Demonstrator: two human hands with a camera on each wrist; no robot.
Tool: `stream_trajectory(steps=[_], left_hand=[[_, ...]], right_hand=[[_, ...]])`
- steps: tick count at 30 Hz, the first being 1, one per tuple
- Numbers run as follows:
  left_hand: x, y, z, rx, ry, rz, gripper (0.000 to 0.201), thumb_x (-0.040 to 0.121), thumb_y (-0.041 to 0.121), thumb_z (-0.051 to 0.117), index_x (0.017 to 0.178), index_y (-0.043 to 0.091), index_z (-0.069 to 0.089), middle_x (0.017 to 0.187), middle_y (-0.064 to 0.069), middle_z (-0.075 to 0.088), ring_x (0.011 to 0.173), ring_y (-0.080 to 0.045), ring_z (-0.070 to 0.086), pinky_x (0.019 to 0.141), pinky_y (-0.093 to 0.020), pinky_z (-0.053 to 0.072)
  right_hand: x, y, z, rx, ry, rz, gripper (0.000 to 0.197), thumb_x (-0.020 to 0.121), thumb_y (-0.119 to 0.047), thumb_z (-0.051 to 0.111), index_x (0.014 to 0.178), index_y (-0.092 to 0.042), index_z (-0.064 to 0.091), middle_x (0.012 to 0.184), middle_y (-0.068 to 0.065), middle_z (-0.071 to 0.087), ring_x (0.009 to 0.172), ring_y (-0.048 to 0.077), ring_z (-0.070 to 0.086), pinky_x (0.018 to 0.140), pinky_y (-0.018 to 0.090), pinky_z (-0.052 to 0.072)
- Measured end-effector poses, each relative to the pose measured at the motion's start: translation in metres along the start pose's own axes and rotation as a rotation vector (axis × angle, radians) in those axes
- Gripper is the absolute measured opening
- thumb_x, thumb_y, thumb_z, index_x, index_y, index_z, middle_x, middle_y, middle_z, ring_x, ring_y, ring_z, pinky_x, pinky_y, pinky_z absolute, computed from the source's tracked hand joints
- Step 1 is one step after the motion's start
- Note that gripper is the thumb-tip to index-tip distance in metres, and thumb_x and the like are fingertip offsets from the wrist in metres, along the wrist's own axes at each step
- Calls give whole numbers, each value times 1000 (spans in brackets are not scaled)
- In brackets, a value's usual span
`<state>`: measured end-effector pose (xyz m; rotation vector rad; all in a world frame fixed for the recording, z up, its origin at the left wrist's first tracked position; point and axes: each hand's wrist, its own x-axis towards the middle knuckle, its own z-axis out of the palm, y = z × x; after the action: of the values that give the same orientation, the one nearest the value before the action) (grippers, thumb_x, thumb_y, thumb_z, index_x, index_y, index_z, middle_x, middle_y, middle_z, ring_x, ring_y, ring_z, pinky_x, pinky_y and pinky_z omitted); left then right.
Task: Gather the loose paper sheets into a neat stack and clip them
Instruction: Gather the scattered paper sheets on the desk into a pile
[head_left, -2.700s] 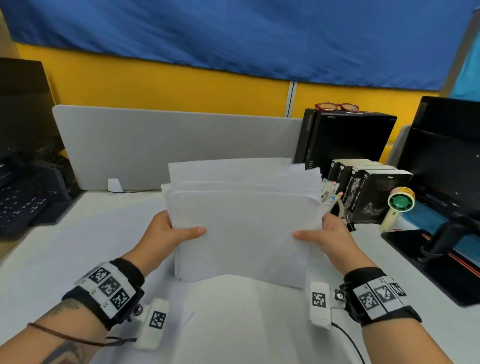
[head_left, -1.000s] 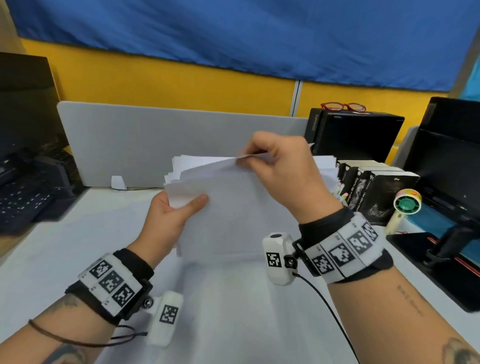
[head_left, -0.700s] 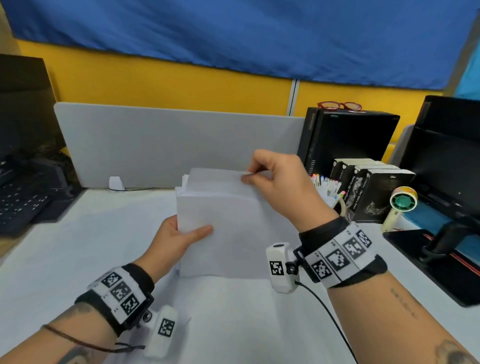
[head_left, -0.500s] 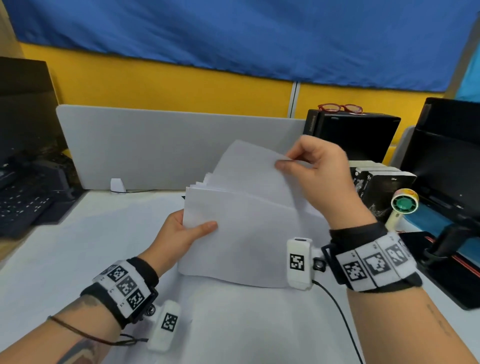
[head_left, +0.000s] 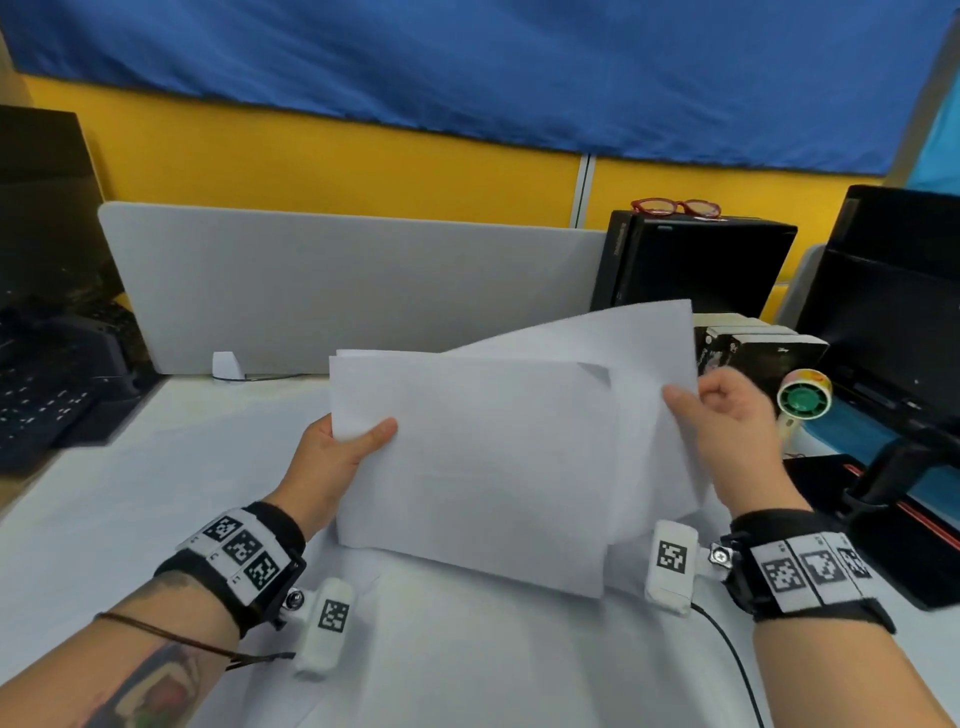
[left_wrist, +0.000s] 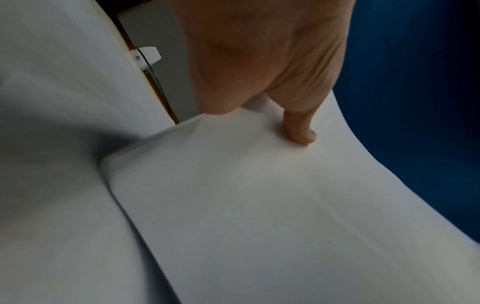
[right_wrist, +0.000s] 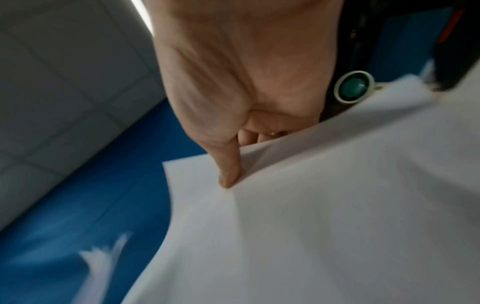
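Observation:
A stack of white paper sheets (head_left: 478, 457) stands on its lower edge on the white desk (head_left: 104, 519), leaning toward me. My left hand (head_left: 337, 447) grips its left edge, thumb on the front sheet; the left wrist view shows that thumb pressing the paper (left_wrist: 259, 205). My right hand (head_left: 727, 415) pinches the right edge of some rear sheets (head_left: 649, 338), which stick out skewed above and to the right of the front ones. The right wrist view shows the thumb on the white sheets (right_wrist: 337, 216). No clip is in view.
A grey divider panel (head_left: 337, 280) stands behind the desk. At right are a black box (head_left: 696, 265) with red glasses (head_left: 675, 207) on top, books (head_left: 763, 353), a small green hand fan (head_left: 802, 400) and a monitor (head_left: 893, 306). A keyboard (head_left: 36, 410) lies far left.
My right hand has moved from the stack's top edge down to its right side, drawing some rear sheets out to the right. The left hand has kept its grip on the left edge.

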<state>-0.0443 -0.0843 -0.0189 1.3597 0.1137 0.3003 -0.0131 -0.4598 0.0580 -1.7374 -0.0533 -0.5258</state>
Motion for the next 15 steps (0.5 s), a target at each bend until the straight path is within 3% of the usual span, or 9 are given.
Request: stream_trajectory(steps=[2,6,8,12,15], left_hand=[[2,-7,-1,25,0,-35,25,89,17,77,114,12,75,109,-4,81,100,-23,78,91,-40,58],[9,-13,2,72,-9,-93,28,89,20,78,116,14,74,108,1,81,99,-19,78,82,-33,58],[11,-13,3,91,-3,-103,27,89,21,79,116,16,74,106,4,81,95,-13,78,81,-30,58],[11,-14,5,141,-4,-125,25,88,22,80,112,20,74,102,7,81,94,-13,77,92,-38,58],[8,-10,5,143,-9,-130,36,81,28,83,115,19,74,107,4,81,101,-20,77,96,-43,58]], right_hand=[[-2,22,5,-45,-45,107,21,91,-13,70,89,2,55,77,19,66,61,20,62,56,27,51],[-7,65,15,-37,31,218,19,92,-14,68,81,-15,52,84,18,71,59,20,65,53,25,49],[-10,76,17,-41,45,263,18,92,-15,67,83,-16,51,83,17,71,59,22,65,53,25,48],[-10,86,17,-47,27,286,18,92,-16,67,82,-16,52,83,20,72,62,28,66,59,31,51],[-7,87,12,-62,30,284,8,94,-13,66,94,-10,59,86,16,72,67,28,67,61,30,51]])
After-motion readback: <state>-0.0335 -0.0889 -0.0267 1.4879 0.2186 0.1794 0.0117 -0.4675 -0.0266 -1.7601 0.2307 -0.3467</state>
